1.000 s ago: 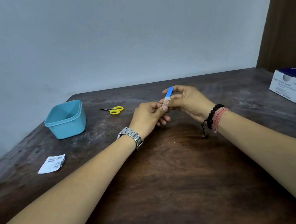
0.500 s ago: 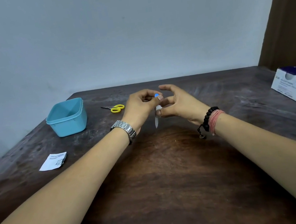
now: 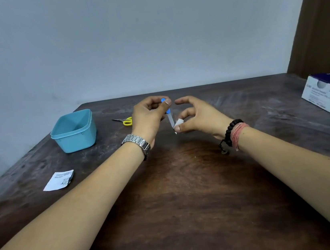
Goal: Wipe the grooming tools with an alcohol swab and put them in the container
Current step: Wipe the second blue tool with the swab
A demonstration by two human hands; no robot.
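Your left hand (image 3: 148, 116) pinches the blue end of a small nail file (image 3: 169, 115) and holds it up over the middle of the table (image 3: 191, 205), with the thin metal end pointing down. Your right hand (image 3: 198, 116) pinches a little white wipe (image 3: 178, 122) between thumb and finger, right against the low part of the file; the other fingers of that hand are curled loosely above it. The top of the file is partly hidden by your left thumb, and its tip is too small to see well. Behind your left hand lie yellow scissors (image 3: 126, 121), and the hand covers part of their handles. The blue tub (image 3: 74, 131) sits open on the far left of the table, near the left edge. A torn white packet (image 3: 59, 180) lies nearer to you on the left side. A white and blue box (image 3: 329, 92) sits far right, cut off by the side of the picture; its print is too blurry to read. The wide wood patch between your arms has room to move.
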